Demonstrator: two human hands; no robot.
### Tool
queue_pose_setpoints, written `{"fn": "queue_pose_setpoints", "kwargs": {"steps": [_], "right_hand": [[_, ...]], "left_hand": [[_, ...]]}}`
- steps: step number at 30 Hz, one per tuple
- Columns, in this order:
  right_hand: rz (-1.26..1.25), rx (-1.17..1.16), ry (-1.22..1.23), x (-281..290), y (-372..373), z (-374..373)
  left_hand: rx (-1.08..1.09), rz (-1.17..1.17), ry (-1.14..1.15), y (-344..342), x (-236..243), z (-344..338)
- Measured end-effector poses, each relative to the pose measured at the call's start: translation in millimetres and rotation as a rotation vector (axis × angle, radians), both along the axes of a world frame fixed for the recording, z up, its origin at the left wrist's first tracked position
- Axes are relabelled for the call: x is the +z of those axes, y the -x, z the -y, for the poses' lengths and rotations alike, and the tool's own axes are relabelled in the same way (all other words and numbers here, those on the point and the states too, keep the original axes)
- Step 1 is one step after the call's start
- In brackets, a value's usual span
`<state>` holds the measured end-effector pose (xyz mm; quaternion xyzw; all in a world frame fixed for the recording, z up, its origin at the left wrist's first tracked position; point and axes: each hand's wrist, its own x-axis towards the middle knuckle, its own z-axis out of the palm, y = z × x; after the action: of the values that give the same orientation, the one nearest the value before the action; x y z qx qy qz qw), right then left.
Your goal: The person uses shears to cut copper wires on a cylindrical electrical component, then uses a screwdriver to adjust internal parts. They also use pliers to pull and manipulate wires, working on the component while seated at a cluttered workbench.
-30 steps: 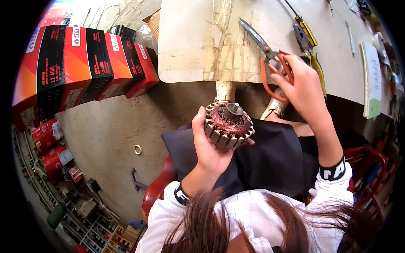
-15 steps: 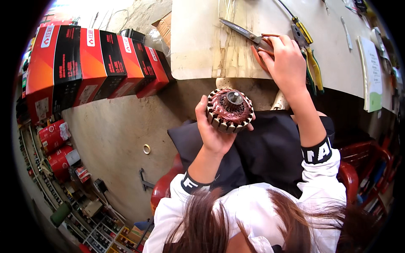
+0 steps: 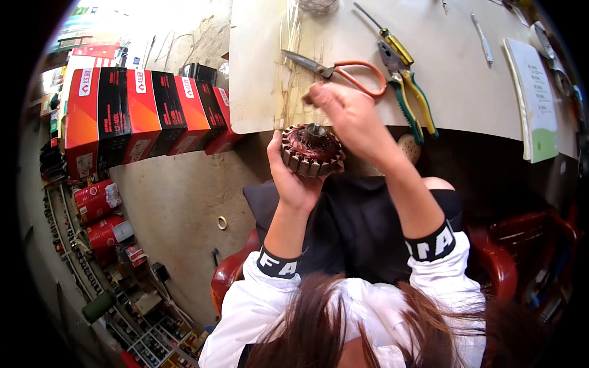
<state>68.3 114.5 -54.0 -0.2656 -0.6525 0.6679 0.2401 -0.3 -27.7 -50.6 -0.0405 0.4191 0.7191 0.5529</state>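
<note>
My left hand [image 3: 296, 184] holds a motor armature [image 3: 310, 156] from below and the left side, near the table's front edge. Reddish copper windings fill its slotted core, and a short grey cylinder stands up at its centre. Just above and right of it is my right hand [image 3: 353, 119], its fingers drawn together. Whatever may be between those fingertips cannot be made out. Orange-handled scissors [image 3: 362, 78] lie on the table behind my right hand, apart from it, blades pointing left.
Pliers [image 3: 402, 86] and a yellow screwdriver [image 3: 392, 44] lie right of the scissors on the table [image 3: 457, 92]. Farther right are a pen [image 3: 482, 38] and a booklet [image 3: 534, 98]. Red-black boxes [image 3: 98, 122] stand left. A tape roll [image 3: 222, 222] lies on the floor.
My right hand has left the scissors' handles and moved left to above the armature. The scissors stay on the table. My left hand still holds the armature, now tipped differently. The view has shifted.
</note>
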Motion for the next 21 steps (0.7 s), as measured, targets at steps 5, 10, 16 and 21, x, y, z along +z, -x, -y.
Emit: {"fn": "queue_pose_setpoints", "kwargs": {"steps": [5,10,16,21], "right_hand": [[-0.112,0.091,0.422,1,-8,4],[-0.202,0.044,0.420,15,-18,-13],[-0.005,-0.019,-0.247,14,-34,-33],[-0.059,-0.048,-0.202,22,-43,-42]], "left_hand": [[0.046,0.031,0.056,-7,7,-32],[0.104,0.007,0.025,-1,9,-57],[0.068,-0.166,-0.052,14,8,-84],[-0.017,-0.257,-0.010,9,10,-92]]}}
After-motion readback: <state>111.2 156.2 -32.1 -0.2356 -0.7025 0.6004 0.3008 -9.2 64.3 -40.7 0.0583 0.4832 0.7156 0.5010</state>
